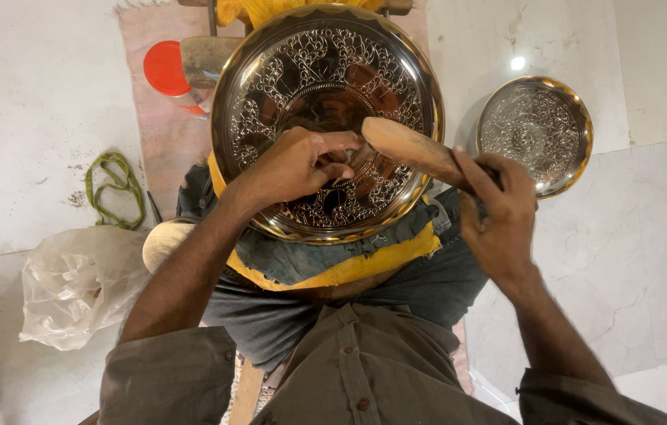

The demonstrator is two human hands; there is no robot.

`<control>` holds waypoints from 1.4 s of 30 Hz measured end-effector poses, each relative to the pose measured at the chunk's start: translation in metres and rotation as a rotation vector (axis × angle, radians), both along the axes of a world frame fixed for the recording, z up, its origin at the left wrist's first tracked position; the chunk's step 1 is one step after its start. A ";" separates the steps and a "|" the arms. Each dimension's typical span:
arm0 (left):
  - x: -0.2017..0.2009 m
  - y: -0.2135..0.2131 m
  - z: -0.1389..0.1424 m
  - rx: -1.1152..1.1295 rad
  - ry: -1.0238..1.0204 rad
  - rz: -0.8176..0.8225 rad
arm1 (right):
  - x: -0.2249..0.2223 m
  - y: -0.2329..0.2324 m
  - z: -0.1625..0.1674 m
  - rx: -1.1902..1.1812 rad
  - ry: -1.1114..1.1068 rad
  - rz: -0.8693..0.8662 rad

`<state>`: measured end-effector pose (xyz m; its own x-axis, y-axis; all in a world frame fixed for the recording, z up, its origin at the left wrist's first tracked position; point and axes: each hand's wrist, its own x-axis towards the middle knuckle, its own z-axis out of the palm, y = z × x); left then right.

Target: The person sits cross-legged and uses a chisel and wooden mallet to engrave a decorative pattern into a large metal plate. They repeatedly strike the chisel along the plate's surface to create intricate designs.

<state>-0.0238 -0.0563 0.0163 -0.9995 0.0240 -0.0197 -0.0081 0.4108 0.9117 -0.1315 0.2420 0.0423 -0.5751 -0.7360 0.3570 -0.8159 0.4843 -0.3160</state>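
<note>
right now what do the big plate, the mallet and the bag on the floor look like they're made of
Big plate: polished metal, silvery with a gold-toned rim; it mirrors the light and bears a fine scrolling pattern.
Mallet: probably wood, pale tan and matt, no shine.
Bag: thin clear plastic, crumpled and see-through.

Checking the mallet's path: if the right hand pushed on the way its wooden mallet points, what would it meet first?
Most likely the left hand, pinching a small tool on the large engraved plate. The mallet in the right hand points up-left at it; height is unclear.
</note>
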 end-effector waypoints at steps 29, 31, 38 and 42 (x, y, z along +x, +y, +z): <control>-0.003 -0.006 -0.004 -0.104 0.044 -0.064 | 0.012 0.007 -0.014 -0.209 -0.383 -0.130; -0.002 -0.006 -0.002 -0.110 0.053 -0.067 | 0.013 0.006 -0.013 -0.198 -0.356 -0.123; -0.004 -0.007 0.002 -0.110 0.043 -0.091 | 0.016 0.004 -0.010 -0.119 -0.203 -0.082; -0.004 -0.008 -0.001 -0.141 0.075 -0.098 | 0.015 0.005 -0.007 -0.234 -0.428 -0.139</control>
